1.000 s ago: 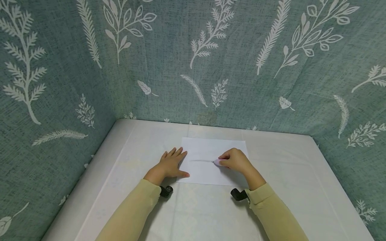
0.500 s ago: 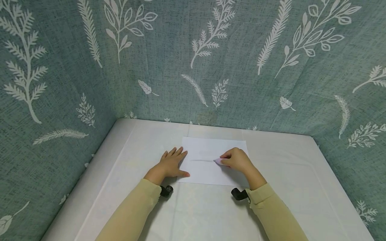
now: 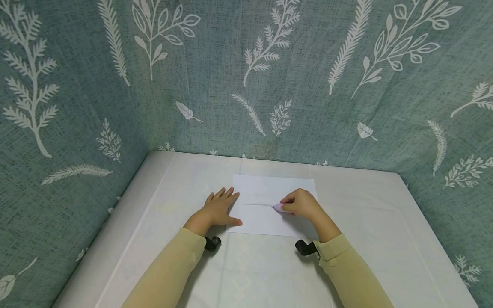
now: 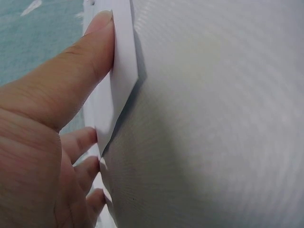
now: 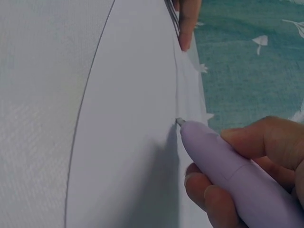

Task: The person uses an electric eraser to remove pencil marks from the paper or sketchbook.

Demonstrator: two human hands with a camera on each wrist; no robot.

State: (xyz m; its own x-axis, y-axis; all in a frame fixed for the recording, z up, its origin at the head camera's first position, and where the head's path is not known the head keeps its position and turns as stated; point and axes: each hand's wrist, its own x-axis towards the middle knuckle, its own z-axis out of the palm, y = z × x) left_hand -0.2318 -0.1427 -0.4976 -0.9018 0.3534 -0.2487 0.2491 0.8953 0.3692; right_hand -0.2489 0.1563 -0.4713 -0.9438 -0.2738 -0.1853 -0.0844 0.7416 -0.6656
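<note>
A white sheet of paper lies flat on the table. My left hand rests spread on its left edge; in the left wrist view, the thumb presses close to a paper corner. My right hand pinches a thick lilac pen-shaped cutter between thumb and fingers. Its short metal tip meets the sheet at the right end of a thin, faint line running across the paper from the left. The rear end of the cutter is hidden by the hand.
A white cloth covers the table. Green leaf-patterned fabric hangs behind it and along both sides. Black wrist cameras stick out from both sleeves, low over the tabletop.
My right hand has shifted the cutter's tip slightly right, then slightly back left along the line. My left hand stays in place on the paper.
</note>
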